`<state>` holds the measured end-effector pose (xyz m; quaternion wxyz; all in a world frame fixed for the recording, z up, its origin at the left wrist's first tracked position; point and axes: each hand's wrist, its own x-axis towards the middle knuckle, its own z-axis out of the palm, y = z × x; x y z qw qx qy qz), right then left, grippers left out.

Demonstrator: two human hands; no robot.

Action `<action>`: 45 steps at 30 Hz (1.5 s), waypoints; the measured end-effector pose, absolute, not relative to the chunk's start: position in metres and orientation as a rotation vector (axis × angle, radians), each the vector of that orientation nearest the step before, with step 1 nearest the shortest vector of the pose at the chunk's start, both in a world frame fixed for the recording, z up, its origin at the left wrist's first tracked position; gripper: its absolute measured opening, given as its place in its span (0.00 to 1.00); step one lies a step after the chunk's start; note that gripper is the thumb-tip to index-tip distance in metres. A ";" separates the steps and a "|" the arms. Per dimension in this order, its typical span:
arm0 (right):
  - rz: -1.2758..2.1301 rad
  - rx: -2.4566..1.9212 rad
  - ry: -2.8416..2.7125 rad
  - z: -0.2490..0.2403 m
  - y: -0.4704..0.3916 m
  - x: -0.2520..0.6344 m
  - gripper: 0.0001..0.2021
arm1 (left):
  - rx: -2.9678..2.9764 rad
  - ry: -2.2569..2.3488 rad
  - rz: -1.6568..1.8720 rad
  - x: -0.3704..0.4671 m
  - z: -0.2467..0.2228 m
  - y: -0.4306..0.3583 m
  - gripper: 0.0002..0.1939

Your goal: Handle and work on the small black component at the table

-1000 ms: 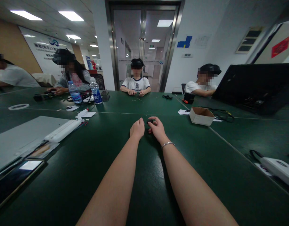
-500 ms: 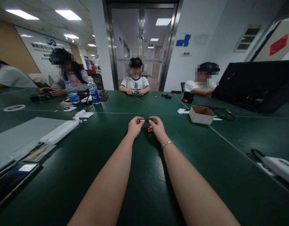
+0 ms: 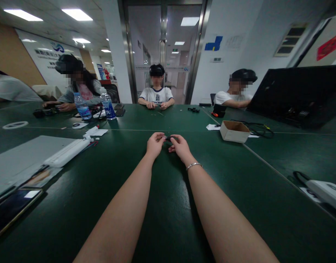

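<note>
My left hand [image 3: 155,145] is closed in a pinch on a small dark piece with a light, metallic-looking part [image 3: 163,137]. Opposite it, my right hand [image 3: 180,148] pinches a small black piece [image 3: 168,138] between thumb and forefinger, its other fingers curled below. The two pieces meet end to end between my fingertips, just above the green table [image 3: 168,219]. Fingers cover much of both, and their exact kind is too small to make out. A silver bracelet [image 3: 194,166] circles my right wrist.
An open cardboard box [image 3: 234,137] stands right of my hands, beside a black cable and a large monitor [image 3: 296,96]. Left are water bottles [image 3: 107,104], a white tube-like object [image 3: 66,152] and a phone [image 3: 14,208]. Several people sit around the table.
The light metallic part, which showed clearly between my hands, is now mostly covered. The two pieces have come together, and my hands sit slightly closer. The view has shifted a little.
</note>
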<state>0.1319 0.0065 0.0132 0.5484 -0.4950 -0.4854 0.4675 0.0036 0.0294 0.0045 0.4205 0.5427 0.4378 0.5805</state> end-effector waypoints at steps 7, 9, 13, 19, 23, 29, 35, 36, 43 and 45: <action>1.101 -1.153 -1.154 0.014 0.005 0.132 0.07 | 1.422 1.130 1.458 0.003 0.002 0.031 0.06; 1.097 -1.140 -1.153 0.014 0.005 0.133 0.08 | 1.445 1.137 1.456 0.003 0.001 0.031 0.06; 1.098 -1.143 -1.153 0.013 0.006 0.134 0.10 | 1.447 1.148 1.440 0.003 0.001 0.031 0.07; 1.028 -1.174 -1.170 0.011 0.009 0.134 0.10 | 1.436 1.152 1.423 0.004 0.001 0.030 0.08; 1.021 -1.168 -1.180 0.010 0.009 0.135 0.10 | 1.449 1.142 1.419 0.004 0.001 0.030 0.08; 1.034 -1.146 -1.202 0.011 0.006 0.136 0.11 | 1.477 1.219 1.393 0.003 0.002 0.029 0.10; 1.022 -1.131 -1.212 0.011 0.006 0.136 0.11 | 1.501 1.339 1.330 0.002 0.003 0.029 0.14; 1.018 -1.130 -1.215 0.010 0.006 0.136 0.11 | 1.507 1.345 1.322 0.001 0.003 0.029 0.15; 1.024 -1.129 -1.221 0.010 0.006 0.136 0.10 | 1.501 1.330 1.326 0.001 0.004 0.027 0.14; 1.027 -1.133 -1.217 0.011 0.006 0.136 0.10 | 1.496 1.313 1.333 0.001 0.003 0.028 0.13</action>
